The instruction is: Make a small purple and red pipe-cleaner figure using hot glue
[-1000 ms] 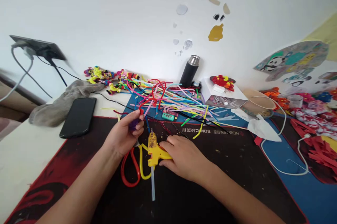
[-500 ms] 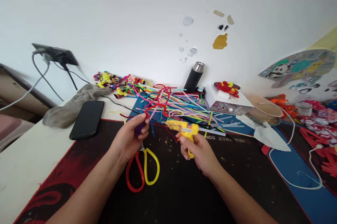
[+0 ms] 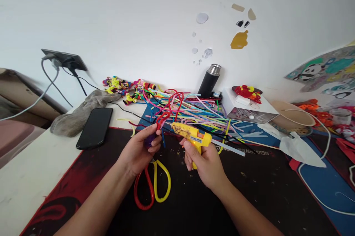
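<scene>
My right hand (image 3: 203,160) is wrapped round the handle of a yellow glue gun (image 3: 187,133), whose nozzle points left. A translucent glue stick (image 3: 229,147) sticks out of the gun's back end. Between the thumb and fingers of my left hand (image 3: 144,145) is a bent red pipe cleaner (image 3: 162,118) with a purple fuzzy part (image 3: 149,140), partly hidden by the fingers. The gun's tip is close to the red piece; I cannot tell whether they touch. Below my left hand, scissors (image 3: 162,184) with one red and one yellow handle loop lie on the dark mat, blades hidden.
Many coloured pipe cleaners (image 3: 191,108) are heaped at the back, before a black thermos (image 3: 210,80). A white box (image 3: 249,108) stands to their right. A black phone (image 3: 94,128) and a grey cloth (image 3: 80,114) lie left. A white cord (image 3: 318,201) loops at right.
The glue gun has tilted and come nearer to the red pipe cleaner in my left hand, and its glue stick shows more. The whole view has shifted slightly.
</scene>
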A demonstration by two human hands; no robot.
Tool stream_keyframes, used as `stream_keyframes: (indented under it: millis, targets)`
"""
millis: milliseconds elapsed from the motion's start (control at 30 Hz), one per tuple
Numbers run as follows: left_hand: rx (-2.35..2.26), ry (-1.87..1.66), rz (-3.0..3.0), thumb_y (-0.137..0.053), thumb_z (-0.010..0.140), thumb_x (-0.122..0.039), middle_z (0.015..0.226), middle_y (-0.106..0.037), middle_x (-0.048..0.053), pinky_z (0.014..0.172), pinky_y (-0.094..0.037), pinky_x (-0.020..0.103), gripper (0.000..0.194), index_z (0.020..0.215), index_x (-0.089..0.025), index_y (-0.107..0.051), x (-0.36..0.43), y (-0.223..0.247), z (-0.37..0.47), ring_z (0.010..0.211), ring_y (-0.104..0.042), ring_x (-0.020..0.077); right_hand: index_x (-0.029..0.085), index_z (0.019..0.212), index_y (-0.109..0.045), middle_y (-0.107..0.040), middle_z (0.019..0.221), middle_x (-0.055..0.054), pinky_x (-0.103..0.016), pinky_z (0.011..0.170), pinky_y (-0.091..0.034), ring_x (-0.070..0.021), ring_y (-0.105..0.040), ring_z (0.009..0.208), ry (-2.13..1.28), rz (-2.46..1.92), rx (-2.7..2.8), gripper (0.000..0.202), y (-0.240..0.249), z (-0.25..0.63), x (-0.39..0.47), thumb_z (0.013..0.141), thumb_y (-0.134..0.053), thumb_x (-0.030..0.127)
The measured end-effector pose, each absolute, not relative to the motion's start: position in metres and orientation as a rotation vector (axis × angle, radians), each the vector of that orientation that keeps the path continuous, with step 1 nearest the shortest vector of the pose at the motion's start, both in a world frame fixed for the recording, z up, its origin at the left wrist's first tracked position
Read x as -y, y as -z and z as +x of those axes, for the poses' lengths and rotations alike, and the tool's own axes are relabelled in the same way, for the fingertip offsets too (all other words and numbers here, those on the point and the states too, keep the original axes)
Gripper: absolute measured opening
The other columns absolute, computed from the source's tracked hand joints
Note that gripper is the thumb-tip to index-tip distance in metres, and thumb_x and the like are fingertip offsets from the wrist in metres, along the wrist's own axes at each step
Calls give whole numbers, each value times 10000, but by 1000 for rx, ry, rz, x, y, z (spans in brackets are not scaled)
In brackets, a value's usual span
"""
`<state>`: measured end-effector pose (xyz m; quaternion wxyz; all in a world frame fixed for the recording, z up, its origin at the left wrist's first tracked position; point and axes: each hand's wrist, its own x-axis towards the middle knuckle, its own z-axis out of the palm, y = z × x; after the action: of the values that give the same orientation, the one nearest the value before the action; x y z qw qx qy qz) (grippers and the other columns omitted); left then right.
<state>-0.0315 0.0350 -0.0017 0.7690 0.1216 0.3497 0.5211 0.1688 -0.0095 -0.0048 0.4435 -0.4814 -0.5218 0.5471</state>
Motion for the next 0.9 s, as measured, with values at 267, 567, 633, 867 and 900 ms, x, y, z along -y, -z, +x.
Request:
stream_keyframes:
  millis: [267,567,633,867,900]
  targets:
    - [-803,-1081,431,-923,798,-225,673,-601,6,379,-334,147,240,743,-98,-727,-30,12,-28,496,-454,59,233,775,-621,-532,529,32,-284,498,-393,-150,-519,471,-1226,-1250,1447,498,25,180,21,1050,-608,648]
    - [-872,-1010,533,-1011,706,-340,667,-615,1,378,-327,150,354,704,-108,-745,-27,10,-25,490,-427,52,252,742,-646,-538,503,18,-292,512,-449,-185,-579,514,-1061,-1295,1594,510,22,187,19,1074,-560,629]
    - [-879,-1001,538,-1015,701,-343,656,-611,-3,379,-327,149,354,708,-109,-748,-26,10,-24,488,-426,52,245,812,-700,-535,499,20,-288,507,-462,-196,-604,529,-1037,-1305,1605,488,21,187,21,1070,-568,638]
    - [-881,-984,543,-1045,653,-356,626,-608,-8,373,-321,152,391,669,-112,-740,-26,7,-23,479,-417,48,238,919,-751,-557,514,16,-287,520,-493,-211,-646,548,-969,-1295,1635,447,20,187,21,1082,-565,611]
    - [-882,-986,546,-1048,648,-359,622,-607,-9,372,-318,152,394,668,-114,-740,-25,7,-23,479,-415,49,238,921,-751,-559,515,17,-285,518,-494,-210,-648,548,-965,-1294,1636,443,20,187,21,1082,-565,606]
